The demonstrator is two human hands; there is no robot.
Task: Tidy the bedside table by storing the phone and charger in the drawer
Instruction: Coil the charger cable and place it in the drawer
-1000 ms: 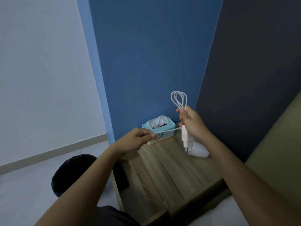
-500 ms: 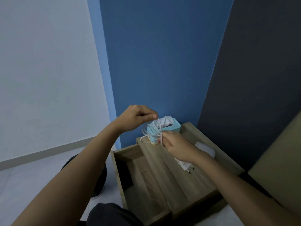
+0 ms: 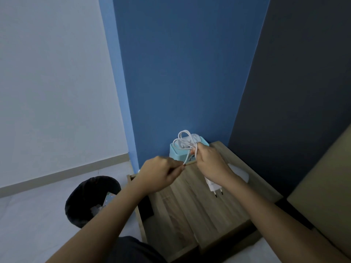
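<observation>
My right hand [image 3: 210,164] grips the white charger: its cable loops [image 3: 183,140] stick up above my fist, and the plug adapter [image 3: 213,186] hangs below my wrist with two prongs pointing down. My left hand [image 3: 159,174] pinches the loose end of the cable, pulled taut to the left. Both hands hover over the wooden bedside table [image 3: 218,205]. The drawer [image 3: 144,230] stands pulled out at the table's left side, and a dark flat object [image 3: 147,207], probably the phone, lies inside it, partly hidden by my left forearm.
A light-blue tissue box [image 3: 177,154] stands at the table's back edge against the blue wall. A white rounded object [image 3: 240,174] lies behind my right wrist. A black waste bin [image 3: 83,202] sits on the floor left of the drawer. A beige bed edge [image 3: 322,179] rises on the right.
My left hand dropped from above the loops and pulled the cable end down and left. My right hand shifted right with the bundled loops. The camera tilted, bringing the bin into view.
</observation>
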